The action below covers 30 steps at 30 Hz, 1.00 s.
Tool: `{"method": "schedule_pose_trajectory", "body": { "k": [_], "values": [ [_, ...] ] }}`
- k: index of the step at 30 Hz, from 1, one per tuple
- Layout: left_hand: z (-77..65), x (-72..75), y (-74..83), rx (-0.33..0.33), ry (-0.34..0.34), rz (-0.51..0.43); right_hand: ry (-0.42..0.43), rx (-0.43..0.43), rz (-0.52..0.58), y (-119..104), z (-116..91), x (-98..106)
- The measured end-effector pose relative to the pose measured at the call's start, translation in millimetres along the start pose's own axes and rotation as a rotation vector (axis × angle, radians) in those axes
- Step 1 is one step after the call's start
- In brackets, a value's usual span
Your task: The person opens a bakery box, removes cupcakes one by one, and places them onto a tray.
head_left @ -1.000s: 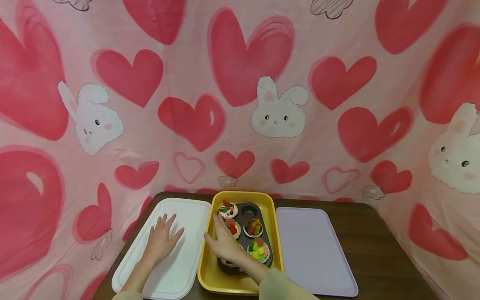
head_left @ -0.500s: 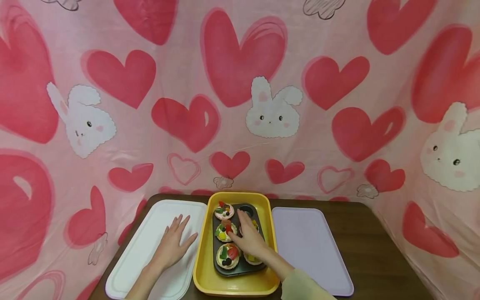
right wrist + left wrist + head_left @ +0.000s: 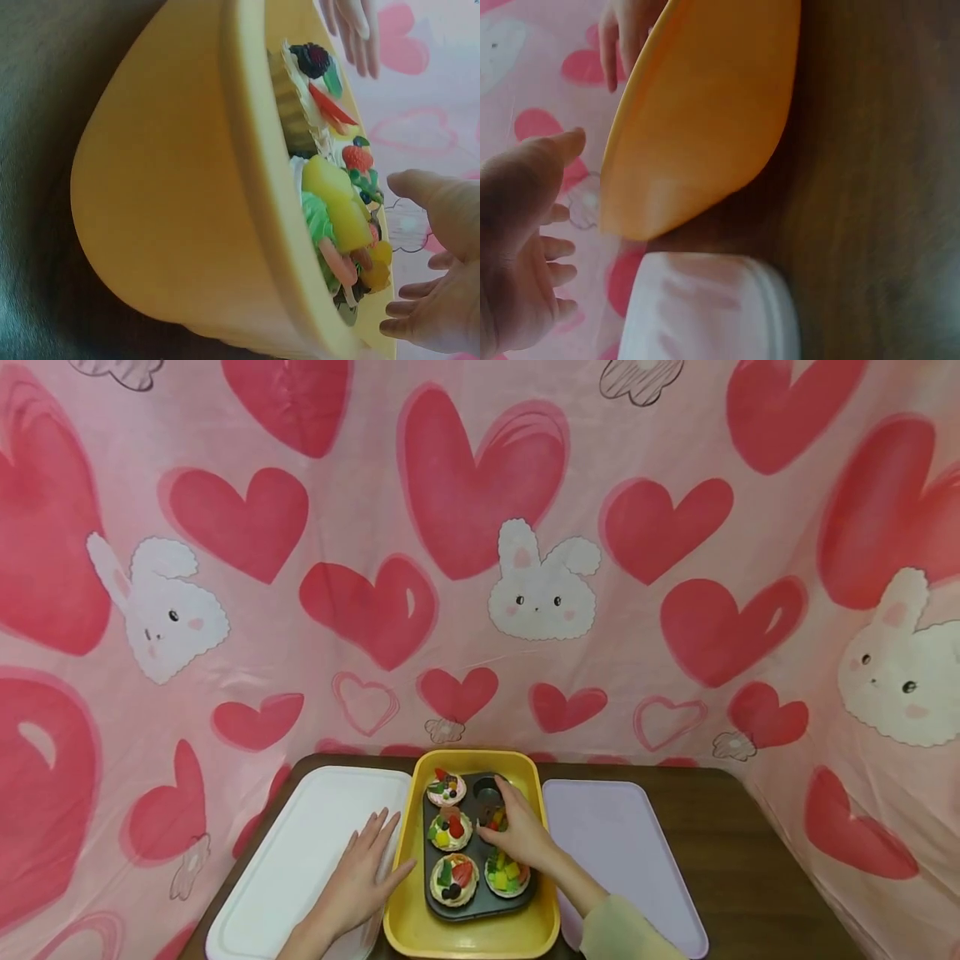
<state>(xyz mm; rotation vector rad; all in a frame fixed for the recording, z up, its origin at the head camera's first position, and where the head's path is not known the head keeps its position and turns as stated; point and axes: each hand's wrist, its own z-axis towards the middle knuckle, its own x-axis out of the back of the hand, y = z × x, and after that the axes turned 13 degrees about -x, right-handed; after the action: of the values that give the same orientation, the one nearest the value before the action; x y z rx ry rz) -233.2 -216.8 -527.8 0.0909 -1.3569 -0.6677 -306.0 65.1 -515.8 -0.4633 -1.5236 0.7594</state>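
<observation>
My right hand (image 3: 528, 835) hovers over a black muffin tin (image 3: 487, 908), thumb and fingers spread at either side of the middle-right fruit tart (image 3: 495, 820), which it partly hides. In the right wrist view that hand (image 3: 442, 255) is above the tarts, its fingers apart from them. The tin lies in a yellow bin (image 3: 472, 942). Three tarts line its left column, the nearest being a strawberry-topped tart (image 3: 453, 881); a tart with yellow cubes (image 3: 507, 875) sits front right. The back-right cup (image 3: 487, 789) is bare. My left hand (image 3: 356, 881) holds nothing, fingers extended beside the bin's left rim.
Left of the bin lies a white tray (image 3: 300, 860), partly under my left hand. A lilac tray (image 3: 622, 860) lies to the right. All stand on a dark wooden table (image 3: 727, 860), with a pink heart-and-rabbit cloth (image 3: 480, 635) hanging behind.
My right hand has moved rightward from over the left column of tarts to the middle-right tart. My left hand has shifted right and nearer, from over the white tray to the bin's rim.
</observation>
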Motion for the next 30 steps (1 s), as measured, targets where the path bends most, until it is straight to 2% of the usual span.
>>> {"method": "schedule_pose_trajectory", "body": {
  "k": [7,12,19,25,30],
  "values": [
    [-18.2,-9.4,18.5,-0.009,-0.061,-0.015,-0.023,0.018,-0.026,3,-3,2],
    [-30.4,-20.7,25.0,0.028,-0.119,-0.044,0.007,0.048,-0.054,5,-4,1],
    [-41.6,-36.8,26.3,0.045,-0.117,-0.008,0.058,0.047,-0.13,10,0,-3],
    [-47.6,-38.9,19.8,-0.056,-0.134,0.042,0.068,0.07,-0.234,9,4,0],
    [-48.2,-44.1,14.9,-0.119,-0.068,0.14,0.024,0.094,-0.324,11,8,5]
  ]
}}
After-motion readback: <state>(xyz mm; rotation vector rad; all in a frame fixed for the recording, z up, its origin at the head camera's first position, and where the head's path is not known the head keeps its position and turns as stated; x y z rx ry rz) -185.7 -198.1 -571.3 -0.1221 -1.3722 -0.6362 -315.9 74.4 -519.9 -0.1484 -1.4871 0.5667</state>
